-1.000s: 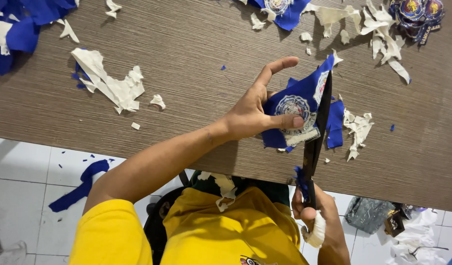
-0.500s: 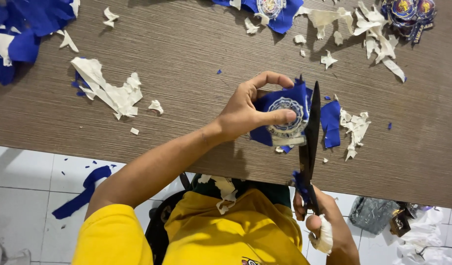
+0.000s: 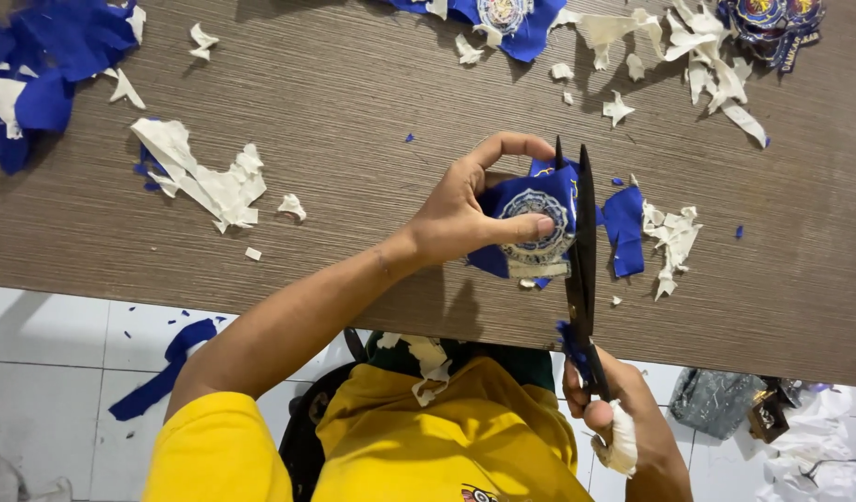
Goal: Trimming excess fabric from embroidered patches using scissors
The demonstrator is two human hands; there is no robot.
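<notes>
Near the front edge of the counter (image 3: pixel 335 121), the left hand (image 3: pixel 465 209) pinches a blue embroidered patch (image 3: pixel 532 218); the right hand (image 3: pixel 623 418), fingers closed around black scissors (image 3: pixel 581 260), cuts beside it. The blades run close to the thumb, so a slip could nick it or cut the emblem.

Left hand (image 3: pixel 460 209) has curled: fingers spread flat a second ago, now pinching the blue cloth patch with round white emblem (image 3: pixel 532 223), lifted and folded upward. Black long-bladed scissors (image 3: pixel 581 256) have swung from slanted to near upright, blades alongside the patch's right edge.
</notes>
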